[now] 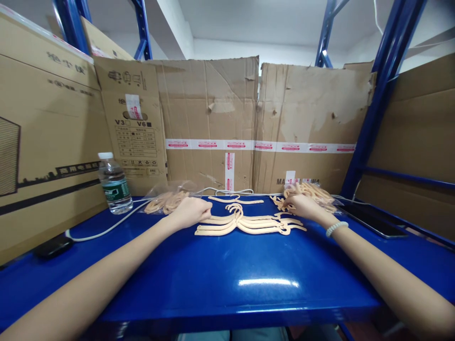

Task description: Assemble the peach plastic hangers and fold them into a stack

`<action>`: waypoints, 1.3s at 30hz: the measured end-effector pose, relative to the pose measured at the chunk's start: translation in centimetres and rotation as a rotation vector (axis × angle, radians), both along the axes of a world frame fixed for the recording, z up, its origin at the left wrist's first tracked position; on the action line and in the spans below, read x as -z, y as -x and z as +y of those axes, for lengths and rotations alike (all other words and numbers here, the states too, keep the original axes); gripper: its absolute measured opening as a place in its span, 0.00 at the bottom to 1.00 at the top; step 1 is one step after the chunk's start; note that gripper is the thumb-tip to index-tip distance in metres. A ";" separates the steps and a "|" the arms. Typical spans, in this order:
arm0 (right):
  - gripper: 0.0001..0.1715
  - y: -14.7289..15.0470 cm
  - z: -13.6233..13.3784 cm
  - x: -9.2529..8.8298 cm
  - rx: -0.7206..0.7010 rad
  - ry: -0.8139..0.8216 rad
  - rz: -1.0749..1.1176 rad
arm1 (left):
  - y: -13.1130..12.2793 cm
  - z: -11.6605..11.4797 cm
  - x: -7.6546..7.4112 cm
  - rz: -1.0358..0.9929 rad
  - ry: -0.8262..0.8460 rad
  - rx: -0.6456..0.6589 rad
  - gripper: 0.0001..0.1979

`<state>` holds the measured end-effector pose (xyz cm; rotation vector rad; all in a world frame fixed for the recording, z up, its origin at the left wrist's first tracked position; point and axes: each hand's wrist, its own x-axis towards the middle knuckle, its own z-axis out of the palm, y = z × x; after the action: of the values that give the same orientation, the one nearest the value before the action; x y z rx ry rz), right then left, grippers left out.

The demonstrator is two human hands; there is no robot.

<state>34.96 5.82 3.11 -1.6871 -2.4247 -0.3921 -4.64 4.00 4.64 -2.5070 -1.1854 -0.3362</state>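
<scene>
Several peach-coloured clothes hangers [220,230] lie stacked in an overlapping row on the blue table, hooks pointing away from me. Curved end pieces [295,227] sit at their right ends. My left hand [190,211] is closed at the left end of the farther hangers, its fingertips on a hanger's tip. My right hand [304,207], with a beaded bracelet [337,228] at the wrist, reaches to a small heap of loose peach pieces [277,202]. Its fingers are pinched together there; what lies between them is hidden. Another single hanger [249,201] lies behind the row.
Plastic bags of peach parts lie left [163,201] and right [316,194]. A water bottle [115,187], a black device [53,247] with a white cable [103,233], and a dark phone or tablet [373,220] rest on the table [227,279]. Cardboard walls [209,123] stand behind.
</scene>
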 end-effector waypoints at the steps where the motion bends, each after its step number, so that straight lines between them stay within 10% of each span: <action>1: 0.16 0.0 0.0 0.0 -0.004 0.008 0.007 | -0.2 0.2 -0.1 0.002 -0.006 -0.004 0.11; 20: 0.13 0.6 0.1 0.0 -0.020 -0.193 -0.055 | -5.7 10.2 1.7 0.124 0.108 0.000 0.11; 30: 0.11 0.0 -0.2 -0.8 0.013 -0.504 0.810 | -5.5 8.8 0.6 0.064 0.062 -0.082 0.10; 39: 0.14 4.5 -3.0 -2.1 -0.174 -0.299 1.485 | -3.2 2.4 -2.2 -0.100 -0.029 -0.150 0.11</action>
<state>30.51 2.80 5.17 -0.9423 -1.2491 0.4053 -1.42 6.43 6.81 -2.3833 -1.3880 -0.4398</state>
